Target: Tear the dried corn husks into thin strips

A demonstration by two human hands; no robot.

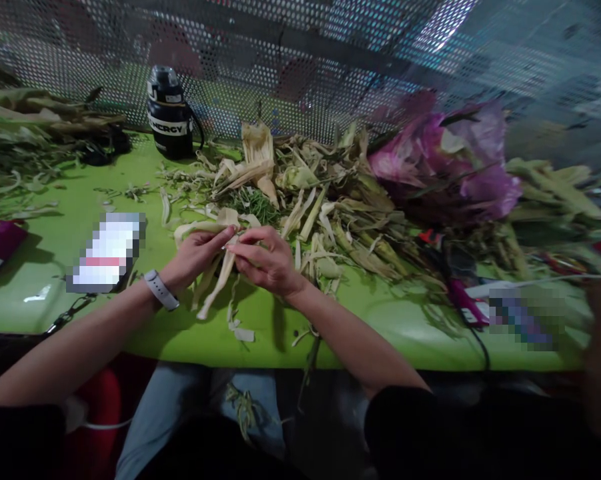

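My left hand [200, 253], with a pale watch band on its wrist, is closed on a strip of pale corn husk [220, 285] that dangles toward the table's front edge. My right hand [267, 260] pinches at the husk's upper end, its fingertips close to my left thumb. What lies exactly between the right fingertips is too small to make out. Just beyond both hands, a tangle of dry husks [300, 173] covers the green table [155, 333], with a tuft of thin green strands [254, 205] in it. Torn husk scraps [241, 332] lie in front of my hands.
A dark bottle [170, 123] stands at the back left. On the left lies a blurred-out phone [107, 253]. A pink plastic bag [445, 167] sits at the back right, before a perforated metal screen [300, 73]. Cables and another blurred device [525, 320] lie at right.
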